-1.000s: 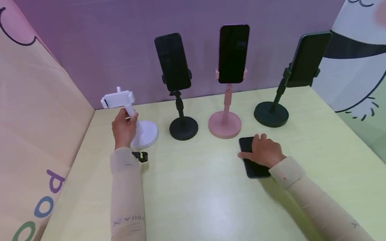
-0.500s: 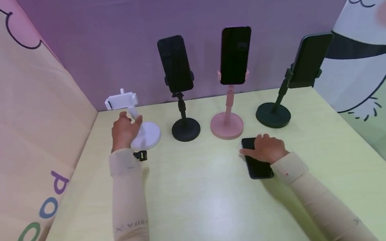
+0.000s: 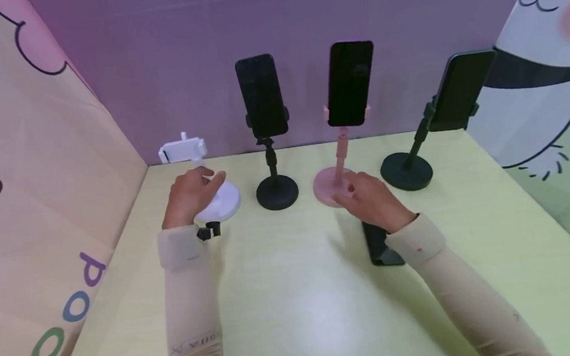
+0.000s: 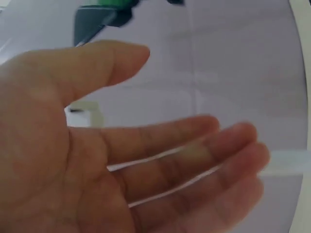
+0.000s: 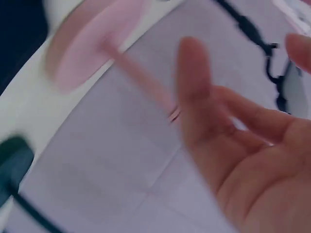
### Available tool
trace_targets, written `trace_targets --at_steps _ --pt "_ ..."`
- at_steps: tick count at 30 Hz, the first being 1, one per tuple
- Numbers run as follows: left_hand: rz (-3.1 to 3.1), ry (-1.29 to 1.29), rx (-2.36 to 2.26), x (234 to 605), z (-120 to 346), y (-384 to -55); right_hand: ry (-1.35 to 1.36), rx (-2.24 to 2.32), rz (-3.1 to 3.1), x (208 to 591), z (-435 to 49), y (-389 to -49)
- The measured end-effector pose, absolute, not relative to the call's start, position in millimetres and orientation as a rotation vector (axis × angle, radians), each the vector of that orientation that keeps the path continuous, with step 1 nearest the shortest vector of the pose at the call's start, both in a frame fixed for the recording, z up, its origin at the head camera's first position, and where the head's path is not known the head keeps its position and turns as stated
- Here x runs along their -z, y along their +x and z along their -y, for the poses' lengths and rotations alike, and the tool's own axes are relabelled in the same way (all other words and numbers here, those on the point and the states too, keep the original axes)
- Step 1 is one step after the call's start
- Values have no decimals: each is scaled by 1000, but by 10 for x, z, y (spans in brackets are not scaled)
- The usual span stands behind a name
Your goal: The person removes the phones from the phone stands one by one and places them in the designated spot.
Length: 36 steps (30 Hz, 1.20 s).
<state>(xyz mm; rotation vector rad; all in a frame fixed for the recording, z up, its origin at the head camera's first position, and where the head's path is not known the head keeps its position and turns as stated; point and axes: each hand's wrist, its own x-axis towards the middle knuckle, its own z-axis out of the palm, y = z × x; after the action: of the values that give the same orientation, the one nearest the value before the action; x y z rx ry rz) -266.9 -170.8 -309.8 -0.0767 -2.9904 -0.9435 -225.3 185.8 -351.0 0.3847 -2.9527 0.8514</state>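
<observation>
Right hand (image 3: 372, 201) has come up off the loose phone (image 3: 379, 246), and the left hand (image 3: 187, 196) has pulled back from the white stand (image 3: 225, 201). Both are relaxed, thumbs apart from fingers, gripping nothing. Phone's lying on the bench (image 3: 274, 292) at 6 o'clock from the right hand, partly covered; pink stand (image 3: 342, 147) is around 11. White stand's clamp is at 12 from the left hand, its base at 4.

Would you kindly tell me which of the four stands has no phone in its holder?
It is the white stand at the left end of the row; the black stand, pink stand and dark green stand each hold a phone.
</observation>
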Motion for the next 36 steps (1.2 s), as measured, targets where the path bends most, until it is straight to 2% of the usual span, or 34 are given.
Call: trace_targets --at_steps 5,13,18,28,33,36 --pt "2908 -200 1136 3072 1577 -2674 602 -1220 2739 3411 -1661 -2298" --pt "2573 -396 1511 3148 1244 -2831 582 -1551 2499 3317 -1365 -2466" --pt "2411 -417 1739 3221 1062 -3034 611 -1746 2339 3337 -1233 -2657" --pt "2311 -562 1874 3236 860 -3401 545 -1891 2315 3112 -968 -2948" --pt "2261 -628 1940 3138 802 -3373 589 -1853 2282 3209 -878 -3234" --pt "2265 -665 1915 3053 770 -3360 591 -1824 2269 3134 -851 -3304"
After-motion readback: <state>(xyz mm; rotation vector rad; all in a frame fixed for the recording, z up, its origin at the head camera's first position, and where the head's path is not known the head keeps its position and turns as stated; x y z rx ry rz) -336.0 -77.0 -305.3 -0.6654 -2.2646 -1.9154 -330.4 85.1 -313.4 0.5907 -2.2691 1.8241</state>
